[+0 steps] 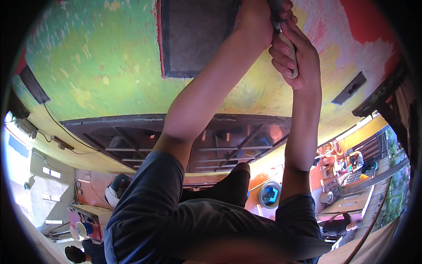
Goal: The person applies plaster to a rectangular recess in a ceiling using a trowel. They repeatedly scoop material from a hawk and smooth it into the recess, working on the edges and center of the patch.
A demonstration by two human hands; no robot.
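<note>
Both my arms reach up against a green and yellow wall with patchy, worn paint. In my right hand is a scraper-like tool with a pale wooden handle; the fingers wrap round that handle. Higher up, at the top edge, my left hand closes round the tool's dark metal part. The picture cuts off the tool's far end, so its exact kind and its contact with the wall are hidden.
A dark framed panel is set in the wall left of my hands. Below lies a barred window. A dark slotted plate sits at right, a cable at left. A tub and other people are farther down.
</note>
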